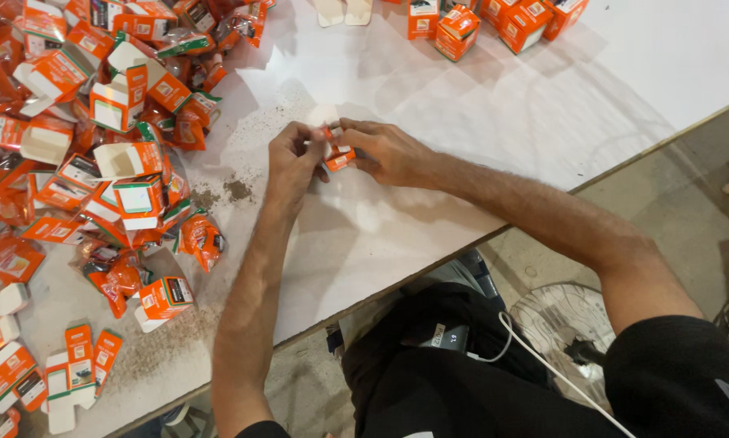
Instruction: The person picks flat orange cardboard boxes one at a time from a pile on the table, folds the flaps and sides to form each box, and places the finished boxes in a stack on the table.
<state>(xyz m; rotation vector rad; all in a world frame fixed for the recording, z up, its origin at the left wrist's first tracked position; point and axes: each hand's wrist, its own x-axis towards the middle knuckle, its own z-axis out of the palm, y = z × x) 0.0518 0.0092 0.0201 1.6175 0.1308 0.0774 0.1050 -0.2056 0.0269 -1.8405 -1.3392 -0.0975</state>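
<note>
A small orange-and-white carton (pixel 336 152) is held just above the white table, tilted, largely hidden by fingers, its open or closed state not discernible.

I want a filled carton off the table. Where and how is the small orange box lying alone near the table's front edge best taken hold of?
Grip the small orange box across its two long sides, coming from above. It lies flat and apart from the pile, so both sides look free; its white flap end seems open.
</note>
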